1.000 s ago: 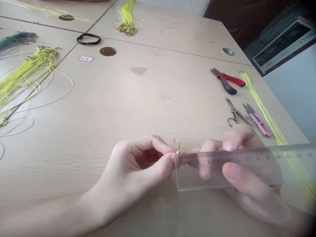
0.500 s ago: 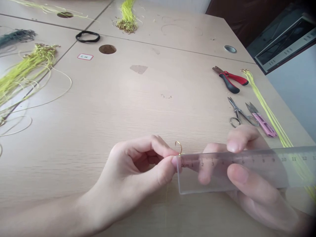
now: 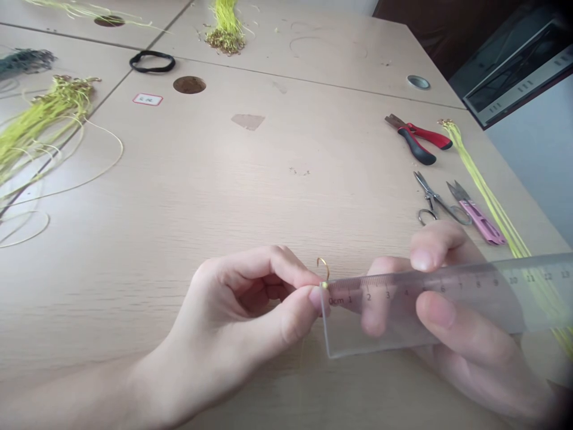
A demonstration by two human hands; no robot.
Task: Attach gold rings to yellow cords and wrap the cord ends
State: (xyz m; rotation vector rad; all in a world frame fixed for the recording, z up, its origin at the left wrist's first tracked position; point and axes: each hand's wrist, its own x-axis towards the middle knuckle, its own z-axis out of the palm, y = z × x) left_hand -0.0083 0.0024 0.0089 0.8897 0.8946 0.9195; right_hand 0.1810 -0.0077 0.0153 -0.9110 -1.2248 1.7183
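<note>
Next, left to right, everything placed against a clear plastic centimetre ruler (image 3: 425, 304). Far left of it, on a pale wood-grain desk (image 3: 286, 209): a dark grey-green bundle of lines (image 3: 22, 61), then a loose yellow-green bundle of lines (image 3: 40, 125) with small gold hooks bunched at one end. Up and left of the ruler: a black elastic loop (image 3: 152, 61), a round brown-lined desk hole (image 3: 189, 85), a small red-bordered white label (image 3: 147, 99), and a further yellow-green bundle (image 3: 226, 30).

Just left of the ruler's zero end: a left hand (image 3: 237, 322), thumb and forefinger pinched shut on a small gold hook (image 3: 323, 269), with the curved bend upright and the lower end touching the ruler at zero. Below that pinch, a thin yellow line (image 3: 301, 358).

Across the ruler: a right hand (image 3: 470, 322), curled closed, thumb in front, fingers behind, gripping it. Above the ruler's right half: red-and-black pliers (image 3: 416, 140), steel scissors (image 3: 436, 200), pink-handled thread snips (image 3: 477, 215), and straight yellow-green lines (image 3: 487, 185) running under its far end.
</note>
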